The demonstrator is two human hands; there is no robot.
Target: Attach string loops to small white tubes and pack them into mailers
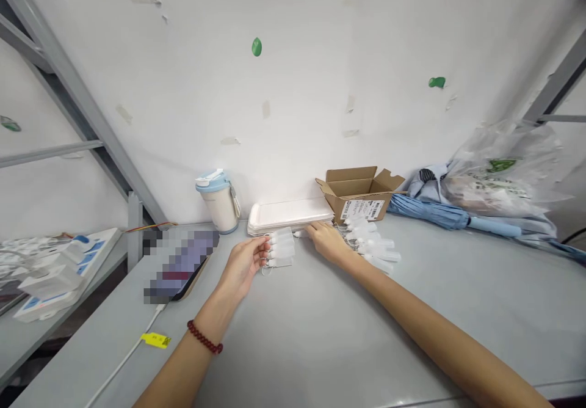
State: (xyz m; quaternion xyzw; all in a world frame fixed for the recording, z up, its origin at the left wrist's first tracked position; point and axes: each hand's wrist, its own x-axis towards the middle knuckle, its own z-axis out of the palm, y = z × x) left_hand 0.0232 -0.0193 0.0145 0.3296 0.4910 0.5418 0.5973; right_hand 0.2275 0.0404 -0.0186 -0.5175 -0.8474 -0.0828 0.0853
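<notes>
My left hand (pixel 242 263) is closed, its thumb and fingers pinching several small translucent white tubes (pixel 281 250) side by side by their narrow ends. A thin loop hangs below the lowest one. Just in front of the white stack, my right hand (pixel 328 242) has its fingers together on another small white tube (pixel 300 234); only its tip shows past the fingertips. To the right of that wrist lies a loose pile of similar tubes (pixel 378 249), partly behind my forearm. The flat white stack (pixel 290 212), which looks like shallow trays, rests against the wall behind both hands.
An open cardboard box (pixel 364 207) stands behind the pile. A folded blue umbrella (pixel 433 212) and a plastic bag (pixel 503 179) lie at the right. A lidded cup (pixel 220 203), a phone (pixel 187 264) with a white cable (pixel 126 359), and a power strip (pixel 86 267) are leftward.
</notes>
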